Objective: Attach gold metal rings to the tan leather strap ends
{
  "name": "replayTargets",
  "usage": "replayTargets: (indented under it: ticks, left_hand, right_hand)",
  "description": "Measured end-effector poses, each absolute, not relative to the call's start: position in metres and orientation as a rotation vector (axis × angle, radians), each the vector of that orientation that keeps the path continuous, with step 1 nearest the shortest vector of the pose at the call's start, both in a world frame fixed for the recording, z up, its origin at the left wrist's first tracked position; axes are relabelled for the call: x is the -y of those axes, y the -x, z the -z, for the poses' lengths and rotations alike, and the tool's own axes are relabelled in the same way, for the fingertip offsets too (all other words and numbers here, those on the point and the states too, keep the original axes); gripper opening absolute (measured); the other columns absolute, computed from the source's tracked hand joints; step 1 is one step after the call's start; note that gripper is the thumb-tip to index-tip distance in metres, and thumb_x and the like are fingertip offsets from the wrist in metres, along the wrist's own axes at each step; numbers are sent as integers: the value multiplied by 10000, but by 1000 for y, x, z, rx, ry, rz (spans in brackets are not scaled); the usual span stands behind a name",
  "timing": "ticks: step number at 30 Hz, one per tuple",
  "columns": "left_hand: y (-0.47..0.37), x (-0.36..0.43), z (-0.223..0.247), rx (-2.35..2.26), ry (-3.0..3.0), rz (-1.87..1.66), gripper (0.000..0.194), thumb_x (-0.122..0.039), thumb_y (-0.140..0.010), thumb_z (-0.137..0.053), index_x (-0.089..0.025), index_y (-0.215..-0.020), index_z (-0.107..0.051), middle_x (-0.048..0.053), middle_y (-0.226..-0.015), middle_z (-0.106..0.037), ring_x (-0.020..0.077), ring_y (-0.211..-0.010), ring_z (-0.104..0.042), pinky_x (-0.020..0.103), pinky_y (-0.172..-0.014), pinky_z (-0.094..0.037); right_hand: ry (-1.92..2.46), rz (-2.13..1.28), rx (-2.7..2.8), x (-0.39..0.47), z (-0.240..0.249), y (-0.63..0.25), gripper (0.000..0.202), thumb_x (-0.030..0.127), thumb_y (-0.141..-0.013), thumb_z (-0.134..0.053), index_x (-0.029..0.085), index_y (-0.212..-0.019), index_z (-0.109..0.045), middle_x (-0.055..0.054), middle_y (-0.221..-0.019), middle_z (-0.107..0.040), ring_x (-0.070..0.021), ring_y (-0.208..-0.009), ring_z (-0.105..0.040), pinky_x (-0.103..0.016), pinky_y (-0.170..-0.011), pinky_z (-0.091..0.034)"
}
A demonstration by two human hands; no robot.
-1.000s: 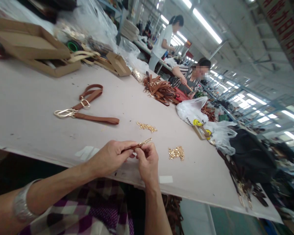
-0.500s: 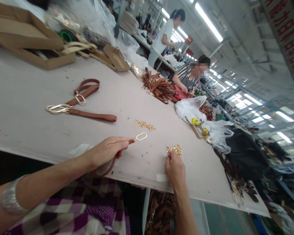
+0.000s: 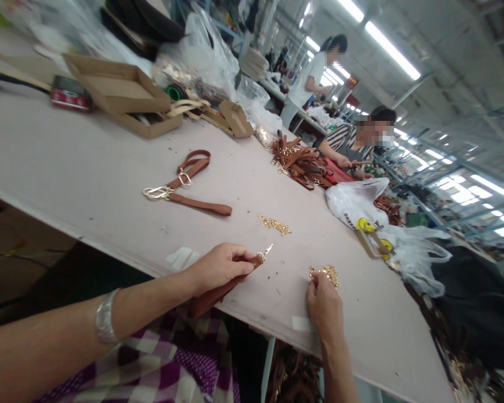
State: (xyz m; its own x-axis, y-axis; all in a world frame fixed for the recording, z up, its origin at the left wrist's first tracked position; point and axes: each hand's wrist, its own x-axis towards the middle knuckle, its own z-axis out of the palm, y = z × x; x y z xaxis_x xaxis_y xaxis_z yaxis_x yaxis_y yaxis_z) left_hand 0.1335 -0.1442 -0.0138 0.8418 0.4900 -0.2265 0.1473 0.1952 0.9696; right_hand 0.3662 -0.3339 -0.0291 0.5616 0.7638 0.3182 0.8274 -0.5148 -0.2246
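Near the front edge of the table, my left hand grips a brown leather strap close to its end, where a gold metal clasp sticks out. My right hand has its fingertips pinched together at a small pile of gold hardware; whatever is between them is too small to make out. A second little heap of gold pieces lies beyond my left hand. Farther left rests another brown strap with gold rings and clasps.
Cardboard boxes and plastic bags stand along the far left side. A heap of brown straps lies at the back, near a seated person in a striped top. White plastic bags and a black bag are at the right.
The view has shifted left. The strap in my left hand has turned, so its clasp now shows edge-on instead of as a wide loop. My right hand remains at the gold pile.
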Motion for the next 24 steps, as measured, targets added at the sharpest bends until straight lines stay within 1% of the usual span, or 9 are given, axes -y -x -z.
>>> replayTargets:
  ticks: [2,4,7,10,13,18,24]
  left_hand:
    - [-134,145,15,-562,-1416,-274,196,-305,-759,-594,-149,-856,-664,-23,-679,-580,119,-621,-502,223,-581,-351]
    - [-134,147,13,-564,-1465,-313,191,-304,-767,-584,-147,-847,-658,-26,-672,-570,118,-620,-497,220,-567,-340]
    - [-133,149,9,-592,-1581,-384,195,-308,-787,-564,-146,-834,-663,-33,-635,-546,117,-603,-479,218,-549,-324]
    - [-133,150,7,-615,-1701,-461,187,-274,-797,-550,-146,-828,-682,-28,-639,-567,119,-611,-484,220,-565,-337]
    - [-131,150,9,-630,-1778,-507,178,-207,-786,-542,-145,-849,-697,-18,-673,-614,123,-632,-512,223,-590,-359]
    - [-129,147,14,-608,-1833,-548,185,-185,-805,-524,-155,-849,-701,2,-723,-669,138,-667,-564,232,-613,-386]
    - [-127,146,17,-536,-1858,-569,220,-168,-824,-513,-178,-924,-709,29,-854,-717,172,-798,-621,250,-707,-442]
  right_hand:
    - [2247,87,1126,326,28,-348,162,279,-855,-546,181,-972,-600,-67,-865,-687,-202,-773,-648,-337,-731,-510]
    - [1995,-96,1012,314,27,-321,197,341,-847,-606,192,-975,-594,-45,-866,-684,-178,-774,-657,-315,-729,-534]
    - [1766,-211,1035,293,26,-278,184,335,-850,-636,202,-969,-592,-26,-866,-680,-156,-788,-659,-288,-725,-543]
    - [1718,-113,1173,275,27,-251,120,282,-875,-615,210,-971,-609,-21,-887,-686,-148,-824,-662,-282,-758,-535]
    - [1721,33,1298,266,27,-243,85,228,-898,-574,215,-970,-618,-21,-915,-697,-147,-869,-670,-275,-787,-530]
    - [1754,203,1478,264,25,-248,107,165,-916,-530,218,-962,-611,-29,-925,-710,-154,-881,-683,-275,-785,-531]
    - [1734,360,1593,263,26,-248,166,93,-897,-526,225,-958,-607,-23,-924,-719,-145,-884,-681,-275,-794,-526]
